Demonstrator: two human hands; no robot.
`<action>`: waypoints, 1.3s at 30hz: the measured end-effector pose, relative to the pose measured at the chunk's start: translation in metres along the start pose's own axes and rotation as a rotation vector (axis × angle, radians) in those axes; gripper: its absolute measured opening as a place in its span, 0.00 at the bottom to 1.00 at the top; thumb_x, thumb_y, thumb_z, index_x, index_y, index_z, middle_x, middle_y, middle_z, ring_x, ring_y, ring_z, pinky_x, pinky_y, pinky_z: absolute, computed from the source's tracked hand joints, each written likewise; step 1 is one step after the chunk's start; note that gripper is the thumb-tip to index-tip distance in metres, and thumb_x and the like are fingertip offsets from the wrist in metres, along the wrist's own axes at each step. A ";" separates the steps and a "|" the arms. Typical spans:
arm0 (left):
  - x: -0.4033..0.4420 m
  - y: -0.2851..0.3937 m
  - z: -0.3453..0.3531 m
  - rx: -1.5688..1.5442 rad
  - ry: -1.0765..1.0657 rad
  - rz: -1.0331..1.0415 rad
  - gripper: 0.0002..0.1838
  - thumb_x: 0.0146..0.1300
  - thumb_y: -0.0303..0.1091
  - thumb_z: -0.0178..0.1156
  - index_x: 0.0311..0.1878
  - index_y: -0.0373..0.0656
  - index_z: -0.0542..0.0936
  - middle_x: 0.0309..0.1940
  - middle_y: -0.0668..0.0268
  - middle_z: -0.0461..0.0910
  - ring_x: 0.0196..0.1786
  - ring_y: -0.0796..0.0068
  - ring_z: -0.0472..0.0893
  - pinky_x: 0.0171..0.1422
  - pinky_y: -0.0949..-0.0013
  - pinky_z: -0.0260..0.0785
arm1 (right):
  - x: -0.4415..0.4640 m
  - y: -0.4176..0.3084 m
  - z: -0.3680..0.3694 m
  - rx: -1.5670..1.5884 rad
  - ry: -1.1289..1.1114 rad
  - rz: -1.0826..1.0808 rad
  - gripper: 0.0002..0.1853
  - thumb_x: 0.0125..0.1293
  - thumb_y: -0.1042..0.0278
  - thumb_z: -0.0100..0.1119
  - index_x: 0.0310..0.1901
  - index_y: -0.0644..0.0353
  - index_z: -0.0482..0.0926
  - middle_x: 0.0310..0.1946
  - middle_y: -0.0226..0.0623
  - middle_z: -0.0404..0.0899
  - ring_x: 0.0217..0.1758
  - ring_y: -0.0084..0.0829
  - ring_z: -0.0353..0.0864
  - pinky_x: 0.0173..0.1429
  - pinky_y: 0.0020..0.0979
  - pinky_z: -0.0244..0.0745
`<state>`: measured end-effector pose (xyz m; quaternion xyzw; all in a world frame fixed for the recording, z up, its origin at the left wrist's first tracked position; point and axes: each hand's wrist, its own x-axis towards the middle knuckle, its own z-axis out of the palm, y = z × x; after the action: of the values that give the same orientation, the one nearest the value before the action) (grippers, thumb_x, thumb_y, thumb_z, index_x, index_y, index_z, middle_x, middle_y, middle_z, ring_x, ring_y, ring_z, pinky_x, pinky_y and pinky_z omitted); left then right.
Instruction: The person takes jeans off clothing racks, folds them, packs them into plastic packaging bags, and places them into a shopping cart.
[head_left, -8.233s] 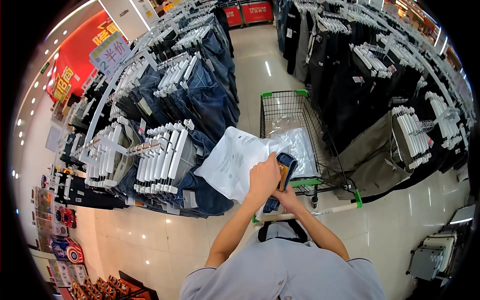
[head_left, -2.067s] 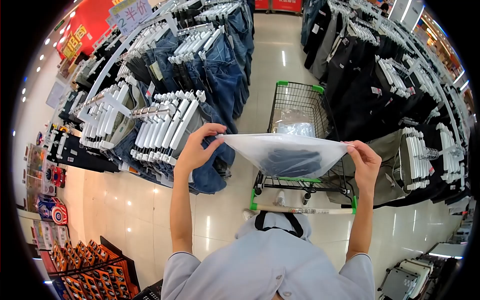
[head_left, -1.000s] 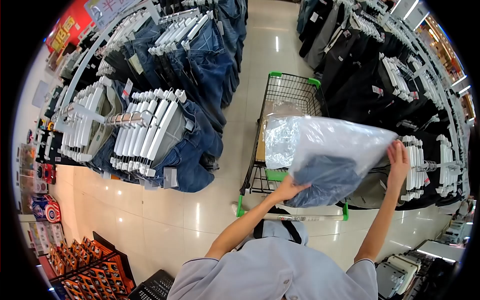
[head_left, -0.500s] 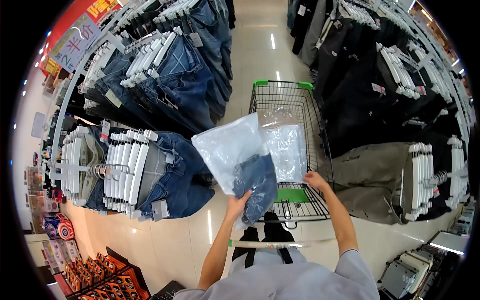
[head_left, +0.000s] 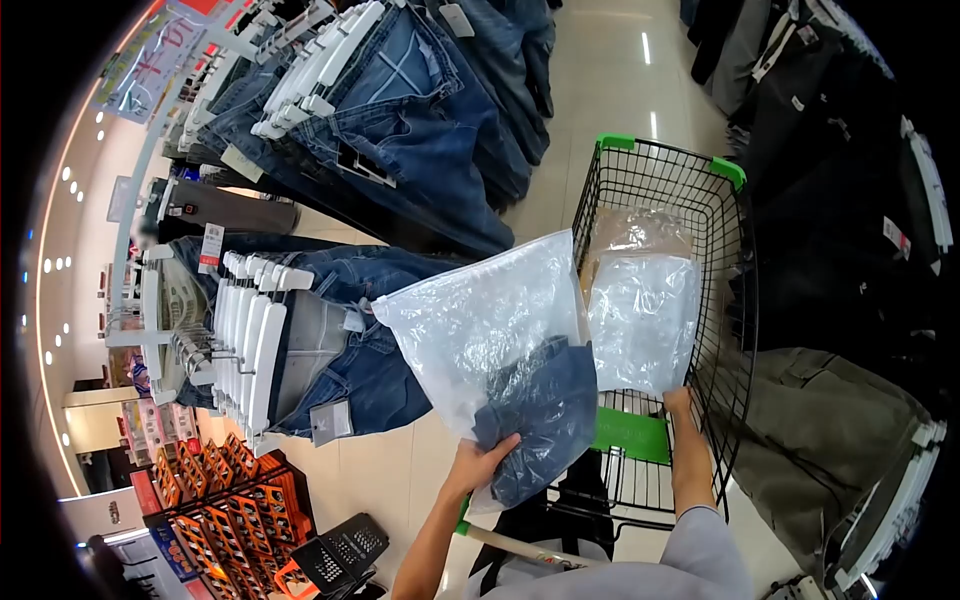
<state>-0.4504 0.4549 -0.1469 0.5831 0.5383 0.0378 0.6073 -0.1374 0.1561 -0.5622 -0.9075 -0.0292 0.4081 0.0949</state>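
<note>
My left hand (head_left: pixel 480 465) grips the lower edge of a translucent white plastic bag (head_left: pixel 480 320) with folded blue jeans (head_left: pixel 540 410) inside, thumb on top. The bag is held tilted, left of a black wire shopping cart (head_left: pixel 735 300) with green corners. My right hand (head_left: pixel 678 402) is at the near edge of a clear plastic package (head_left: pixel 645 310) in the cart; its fingers are mostly hidden. Behind that package lies a brownish plastic-wrapped one (head_left: pixel 640 230).
Jeans (head_left: pixel 410 150) on white hangers line the left side. Dark trousers (head_left: pixel 830 220) and olive trousers (head_left: pixel 830 430) hang on the right. At the lower left stand an orange display rack (head_left: pixel 235 500) and a black perforated basket (head_left: pixel 345 550).
The jeans went into the white bag, which then swung left in my left hand. My right hand let go of the bag and moved to the package. The view has turned left.
</note>
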 end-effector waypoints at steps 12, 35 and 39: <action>0.066 0.034 0.051 0.187 -0.268 0.068 0.31 0.63 0.37 0.74 0.64 0.31 0.75 0.57 0.56 0.82 0.57 0.65 0.81 0.64 0.63 0.73 | -0.111 -0.065 -0.092 -0.213 0.378 -0.203 0.17 0.52 0.69 0.65 0.42 0.70 0.86 0.46 0.62 0.84 0.54 0.59 0.85 0.61 0.48 0.80; 0.000 0.064 0.128 -0.049 -0.678 0.729 0.33 0.57 0.51 0.77 0.57 0.37 0.79 0.52 0.57 0.80 0.57 0.59 0.80 0.63 0.58 0.74 | -0.389 -0.106 -0.356 0.512 0.223 -0.674 0.10 0.61 0.75 0.72 0.35 0.68 0.78 0.24 0.36 0.82 0.25 0.30 0.81 0.29 0.31 0.73; -0.063 0.074 0.085 0.089 -0.575 0.954 0.26 0.61 0.43 0.74 0.56 0.40 0.78 0.48 0.56 0.80 0.53 0.55 0.80 0.58 0.58 0.73 | -0.437 -0.172 -0.360 0.739 0.094 -0.666 0.07 0.69 0.73 0.67 0.37 0.65 0.78 0.27 0.30 0.80 0.21 0.14 0.72 0.18 0.20 0.59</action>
<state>-0.3743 0.3792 -0.0755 0.7740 0.0287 0.1251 0.6200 -0.1556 0.2147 0.0268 -0.7721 -0.1667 0.2974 0.5364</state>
